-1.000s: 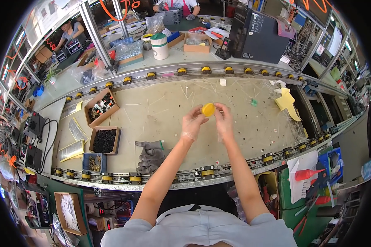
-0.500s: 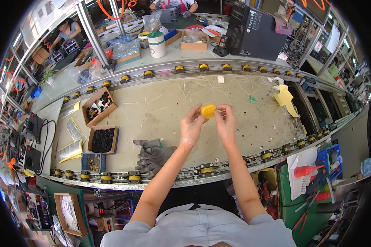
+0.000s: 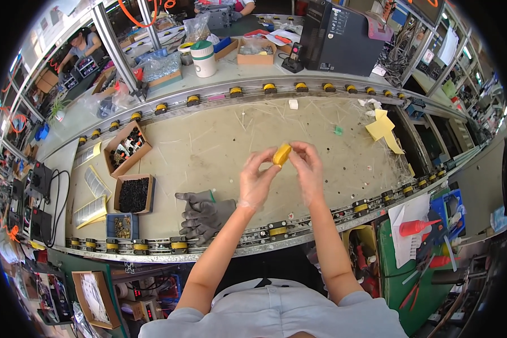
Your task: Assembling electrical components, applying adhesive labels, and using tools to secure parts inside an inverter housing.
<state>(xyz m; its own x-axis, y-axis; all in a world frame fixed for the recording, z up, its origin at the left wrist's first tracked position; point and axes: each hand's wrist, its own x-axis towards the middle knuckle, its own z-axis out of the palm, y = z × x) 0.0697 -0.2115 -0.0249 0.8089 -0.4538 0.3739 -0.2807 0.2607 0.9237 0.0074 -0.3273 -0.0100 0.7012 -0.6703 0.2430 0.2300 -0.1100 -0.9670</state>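
Observation:
A small round yellow roll, which looks like tape, is held up over the worktop, tilted so that its edge shows. My left hand pinches it from the left between thumb and fingers. From the other side my right hand has its bent fingers and thumb closed at the roll's right edge. Thin translucent film shows around my wrists. Grey work gloves lie on the worktop, left of my left forearm.
Chain tracks with yellow rollers border the worktop. At left stand a carton of mixed parts, a box of black screws and a blue bin. Yellow paper lies at right. Across the far track is a lidded cup.
The yellow roll has turned from nearly face-on to a steep tilt, and my fingers have shifted around it. The whole view has moved slightly, so the surroundings sit further left.

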